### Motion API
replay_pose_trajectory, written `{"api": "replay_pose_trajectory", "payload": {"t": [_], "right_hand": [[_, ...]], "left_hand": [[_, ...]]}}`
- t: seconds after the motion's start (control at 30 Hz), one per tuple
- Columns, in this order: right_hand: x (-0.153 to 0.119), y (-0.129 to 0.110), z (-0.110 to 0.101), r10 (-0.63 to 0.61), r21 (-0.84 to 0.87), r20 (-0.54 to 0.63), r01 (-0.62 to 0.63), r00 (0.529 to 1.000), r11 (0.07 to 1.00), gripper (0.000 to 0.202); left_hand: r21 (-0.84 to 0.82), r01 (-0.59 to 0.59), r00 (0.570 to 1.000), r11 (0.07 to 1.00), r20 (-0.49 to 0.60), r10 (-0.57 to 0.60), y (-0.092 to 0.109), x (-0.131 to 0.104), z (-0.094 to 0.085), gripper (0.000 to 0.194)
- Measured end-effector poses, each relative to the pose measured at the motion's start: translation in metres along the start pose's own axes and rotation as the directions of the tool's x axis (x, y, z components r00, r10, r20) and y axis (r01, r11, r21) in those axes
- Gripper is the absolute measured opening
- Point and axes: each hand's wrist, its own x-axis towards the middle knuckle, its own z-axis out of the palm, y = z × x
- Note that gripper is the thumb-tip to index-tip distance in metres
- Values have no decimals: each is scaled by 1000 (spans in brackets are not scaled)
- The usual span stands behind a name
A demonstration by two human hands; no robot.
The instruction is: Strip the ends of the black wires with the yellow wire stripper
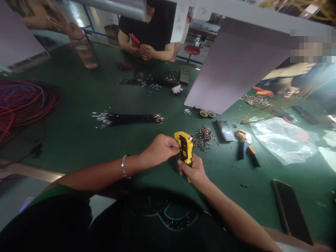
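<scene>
My right hand (196,170) is wrapped round the handles of a yellow and black crimping tool (186,144), its head pointing up and away from me. Against the left side of that head, the fingers of my left hand (160,150) are pinched together; whatever lies between them is too small to make out. Just right of the tool is a heap of small metal terminals (204,135). Beyond my left hand lies a bundle of black wires (131,119), with silvery ends at the left and copper-coloured ends at the right.
Red and blue cables (23,101) are coiled at left. Tape rolls (207,113), orange-and-blue pliers (245,143), a clear plastic bag (286,140) and a phone (291,210) lie at right. A grey panel (225,63) stands ahead. Other people sit across the table, one holding a red tool (134,41).
</scene>
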Motion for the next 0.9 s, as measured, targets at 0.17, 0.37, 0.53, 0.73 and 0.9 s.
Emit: {"api": "replay_pose_trajectory", "payload": {"t": [0.17,0.37,0.53,0.73,0.9], "right_hand": [[2,2,0,-5,-43,-26,4,1000,999,21],[3,4,2,20,-5,-31,-20,999,1000,26],[6,10,2,38,131,-26,-35,999,991,27],[11,12,-2,19,233,-36,-10,999,972,22],[12,13,-4,-2,240,-7,4,1000,971,21]], "left_hand": [[-35,-25,1000,999,8,25,-6,3,1,15],[-53,95,995,994,-10,-96,-14,7,1,9],[-80,222,975,972,9,-222,-12,9,-1,9],[-173,268,963,948,9,-270,-5,9,-3,5],[-241,256,965,936,6,-262,-9,10,-4,5]]}}
